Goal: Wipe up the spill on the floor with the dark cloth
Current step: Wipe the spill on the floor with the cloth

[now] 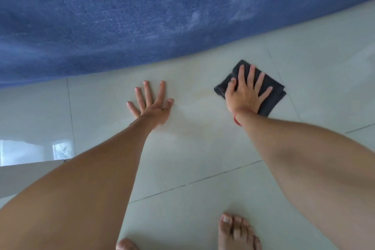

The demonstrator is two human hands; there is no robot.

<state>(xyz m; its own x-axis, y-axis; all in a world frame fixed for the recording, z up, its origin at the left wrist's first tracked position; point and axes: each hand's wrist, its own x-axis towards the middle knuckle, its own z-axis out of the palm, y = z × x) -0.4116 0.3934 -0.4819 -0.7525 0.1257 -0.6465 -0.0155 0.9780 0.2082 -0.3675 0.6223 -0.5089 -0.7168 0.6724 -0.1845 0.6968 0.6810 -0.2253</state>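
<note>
A folded dark cloth (272, 99) lies flat on the pale tiled floor (203, 199), right of centre. My right hand (245, 91) presses down on it with fingers spread, a red string around the wrist. My left hand (151, 103) rests flat on the bare tile to the left, fingers spread, holding nothing. Between the two hands a faint yellowish smear (199, 91) marks the tile; its edges are hard to make out.
A blue rug (142, 16) covers the floor just beyond the hands, its curved edge close to the cloth. My bare feet (237, 231) stand on the tiles at the bottom. A pale low ledge (26, 172) sits at the left.
</note>
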